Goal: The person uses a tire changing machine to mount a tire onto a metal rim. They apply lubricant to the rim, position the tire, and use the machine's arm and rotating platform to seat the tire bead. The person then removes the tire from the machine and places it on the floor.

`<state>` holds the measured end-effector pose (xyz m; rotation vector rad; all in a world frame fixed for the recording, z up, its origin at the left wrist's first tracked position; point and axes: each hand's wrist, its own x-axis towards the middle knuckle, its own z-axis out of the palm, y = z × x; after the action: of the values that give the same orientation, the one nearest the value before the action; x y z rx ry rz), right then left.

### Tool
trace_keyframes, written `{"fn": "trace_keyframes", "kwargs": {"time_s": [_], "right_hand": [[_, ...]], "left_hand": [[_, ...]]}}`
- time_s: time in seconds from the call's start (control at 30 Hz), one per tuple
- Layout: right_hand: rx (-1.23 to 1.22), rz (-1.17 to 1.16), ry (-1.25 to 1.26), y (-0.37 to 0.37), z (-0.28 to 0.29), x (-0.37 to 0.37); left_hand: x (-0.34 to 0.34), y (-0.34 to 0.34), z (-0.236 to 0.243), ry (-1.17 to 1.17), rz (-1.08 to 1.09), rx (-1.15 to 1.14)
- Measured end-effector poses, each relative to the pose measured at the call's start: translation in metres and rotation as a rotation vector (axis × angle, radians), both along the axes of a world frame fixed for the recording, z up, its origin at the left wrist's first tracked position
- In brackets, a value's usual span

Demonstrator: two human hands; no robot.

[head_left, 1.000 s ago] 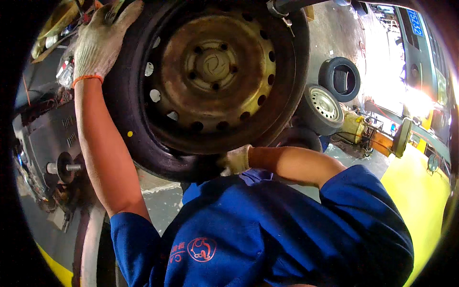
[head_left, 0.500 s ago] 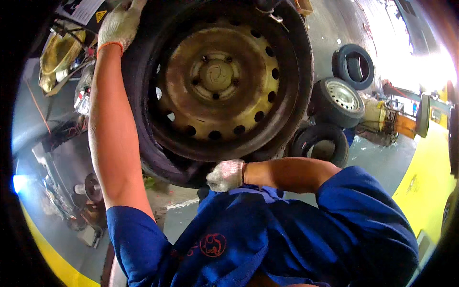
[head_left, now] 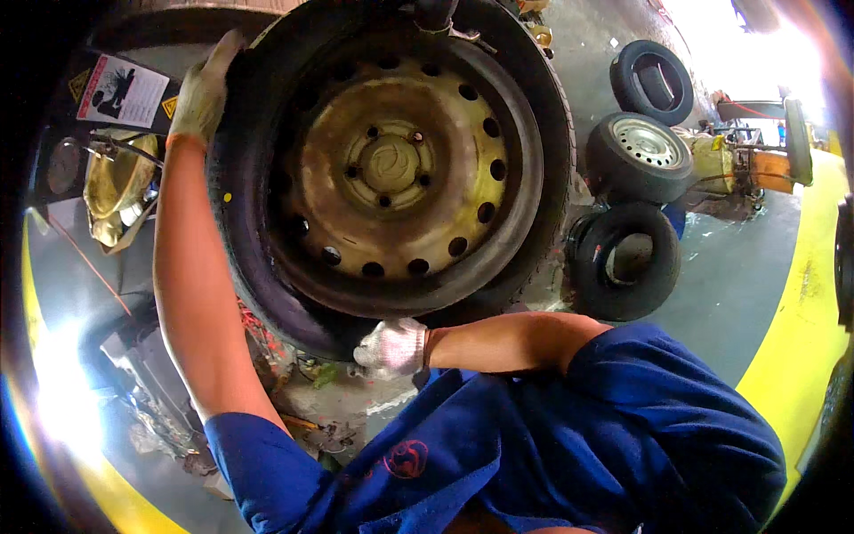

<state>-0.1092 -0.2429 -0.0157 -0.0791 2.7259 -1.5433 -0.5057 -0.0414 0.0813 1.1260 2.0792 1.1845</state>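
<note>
A large black tire (head_left: pixel 240 222) surrounds a rusty, dull-gold steel wheel (head_left: pixel 342 160) with several round holes, filling the upper middle. A dark metal head (head_left: pixel 436 18) with a bent tip sits at the rim's top. My left hand (head_left: pixel 203 93), in a white knit glove with an orange cuff, grips the tire's upper left side. My right hand (head_left: pixel 391 349), also gloved, is closed against the tire's lower edge; whatever its curled fingers hold is hidden.
Two loose tires (head_left: pixel 651 82) (head_left: pixel 654 276) and a silver wheel with tire (head_left: pixel 639 156) lie on the right, near a machine with orange parts (head_left: pixel 769 169). At left are a poster (head_left: pixel 124 89), a yellowish basin (head_left: pixel 116 182) and cluttered debris (head_left: pixel 156 383). Yellow floor stripes (head_left: pixel 792 294) run along the sides.
The wheel and my right hand sit lower and slightly left in the view. My left hand is also lower. The surroundings have shifted, showing more of the loose tire at lower right.
</note>
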Motion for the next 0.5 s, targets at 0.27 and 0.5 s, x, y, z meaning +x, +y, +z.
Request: {"fn": "trace_keyframes", "kwargs": {"time_s": [0.27,0.5], "right_hand": [[0.026,-0.188,0.102,-0.011,0.022,-0.037],[0.095,-0.368,0.163,-0.019,0.033,-0.061]], "left_hand": [[0.144,-0.209,0.04,0.009,0.702,0.303],[0.375,-0.336,-0.065,0.65,0.717,0.101]]}}
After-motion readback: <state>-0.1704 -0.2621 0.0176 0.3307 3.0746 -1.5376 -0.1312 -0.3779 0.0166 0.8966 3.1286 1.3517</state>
